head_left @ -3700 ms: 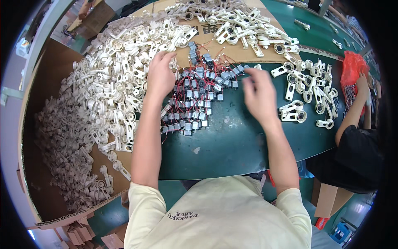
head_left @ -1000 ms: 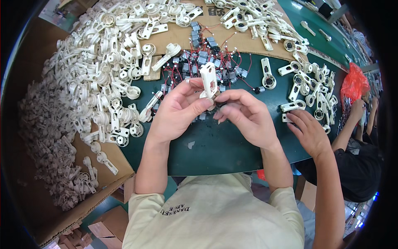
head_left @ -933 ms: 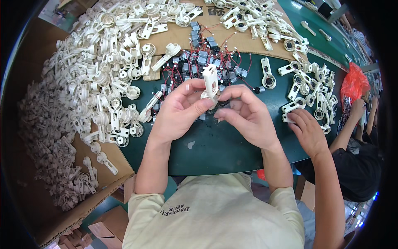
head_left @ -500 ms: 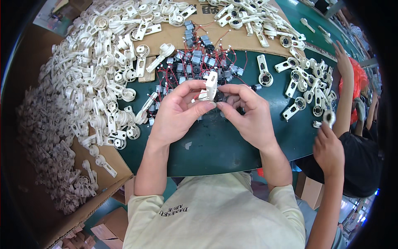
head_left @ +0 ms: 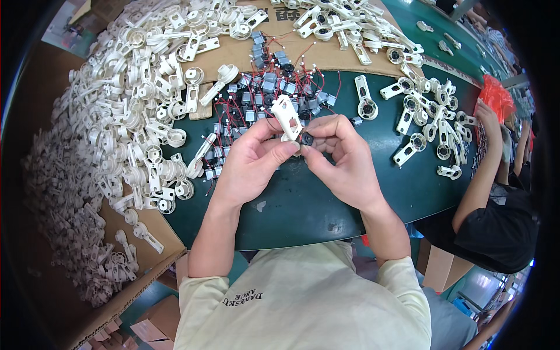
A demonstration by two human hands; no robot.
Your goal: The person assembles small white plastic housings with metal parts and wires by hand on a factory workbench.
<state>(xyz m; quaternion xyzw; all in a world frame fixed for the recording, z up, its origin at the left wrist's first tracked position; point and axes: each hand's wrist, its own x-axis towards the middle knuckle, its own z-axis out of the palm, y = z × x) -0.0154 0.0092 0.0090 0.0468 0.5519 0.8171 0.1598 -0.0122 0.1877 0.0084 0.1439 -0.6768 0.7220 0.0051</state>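
White bracket: long white plastic bracket point(head_left: 286, 116) held upright above the green table, pinched at its lower end by both hands, just over the motor pile.
Left hand: left hand point(head_left: 252, 164) closed around the bracket's lower end, thumb and forefinger pinching it.
Right hand: right hand point(head_left: 344, 157) curled in from the other side, fingertips pinching a small dark motor point(head_left: 305, 139) against the bracket's base.
Surface: dark green table point(head_left: 326, 198), bare patch under the wrists; flat brown cardboard sheet point(head_left: 326, 55) laid across the far part.
Room: crowded workbench seen from above; cardboard tray edge point(head_left: 149, 271) at lower left.
Motors: heap of small grey motors with red wires point(head_left: 265, 96) just behind the hands, partly on the cardboard.
Left pile: large mound of white plastic parts point(head_left: 125, 116) at left, spilling close to the left wrist.
Right scatter: loose white brackets point(head_left: 426, 125) spread to the right, apart from the hands.
Other person: second person's arm point(head_left: 487, 169) reaching onto the table's right edge, beside a red bag point(head_left: 499, 93).
In the way: motor mostly hidden by the fingers.
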